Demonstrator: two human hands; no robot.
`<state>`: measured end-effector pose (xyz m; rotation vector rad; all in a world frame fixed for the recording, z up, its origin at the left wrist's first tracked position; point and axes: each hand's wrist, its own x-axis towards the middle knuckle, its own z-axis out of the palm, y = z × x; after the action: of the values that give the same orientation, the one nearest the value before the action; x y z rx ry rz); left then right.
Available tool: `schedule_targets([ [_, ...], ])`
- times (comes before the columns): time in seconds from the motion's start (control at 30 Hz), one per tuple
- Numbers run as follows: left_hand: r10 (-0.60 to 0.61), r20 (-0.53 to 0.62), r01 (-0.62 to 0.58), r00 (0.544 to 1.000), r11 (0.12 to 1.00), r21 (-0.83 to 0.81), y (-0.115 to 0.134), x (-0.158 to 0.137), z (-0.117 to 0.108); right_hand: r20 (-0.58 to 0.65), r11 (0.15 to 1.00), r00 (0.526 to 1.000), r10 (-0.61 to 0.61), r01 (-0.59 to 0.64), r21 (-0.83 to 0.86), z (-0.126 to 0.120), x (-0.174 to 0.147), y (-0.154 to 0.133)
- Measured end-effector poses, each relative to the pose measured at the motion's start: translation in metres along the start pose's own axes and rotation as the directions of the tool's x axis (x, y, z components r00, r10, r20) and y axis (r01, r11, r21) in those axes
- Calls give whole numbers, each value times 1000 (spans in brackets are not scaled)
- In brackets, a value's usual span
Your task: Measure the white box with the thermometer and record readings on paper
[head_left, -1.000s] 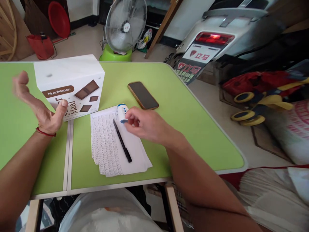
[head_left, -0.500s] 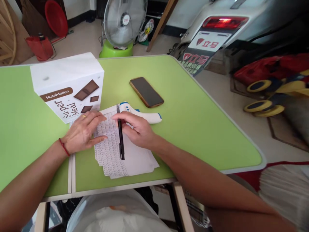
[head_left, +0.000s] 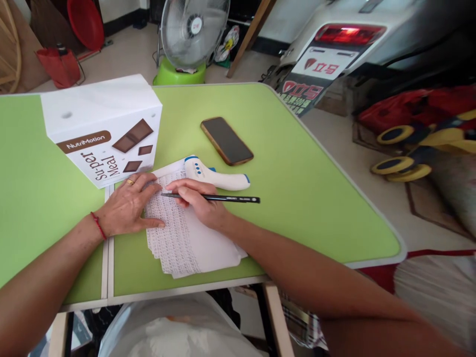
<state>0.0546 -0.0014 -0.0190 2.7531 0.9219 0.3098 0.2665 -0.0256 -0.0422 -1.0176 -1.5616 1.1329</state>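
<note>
A small stack of paper sheets lies on the green table, its left part covered in dense handwriting and its right part blank. My left hand rests with fingers spread across the sheets' left edge. Between the fingers and thumb of my right hand is a black pen, held nearly level, its tip pointing left over the written lines. Whether the tip touches the paper I cannot tell. A white and blue infrared thermometer lies at the top of the sheets, just beyond my right hand.
A white NutriMotion box stands behind my left hand. A smartphone lies further back on the green table. Beyond the table are a fan on a green stool and a white scooter.
The pen has swung from pointing down toward me to lying nearly level, tip to the left. My right hand has shifted slightly left and down; my left hand's fingers lie flatter.
</note>
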Motion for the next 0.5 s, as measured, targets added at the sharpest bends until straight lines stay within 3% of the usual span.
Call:
schedule_targets([
  [0.5, 23, -11, -23, 1000, 999, -33, -6, -1, 0, -92, 987, 995, 28, -42, -157, 5, 2, 5],
])
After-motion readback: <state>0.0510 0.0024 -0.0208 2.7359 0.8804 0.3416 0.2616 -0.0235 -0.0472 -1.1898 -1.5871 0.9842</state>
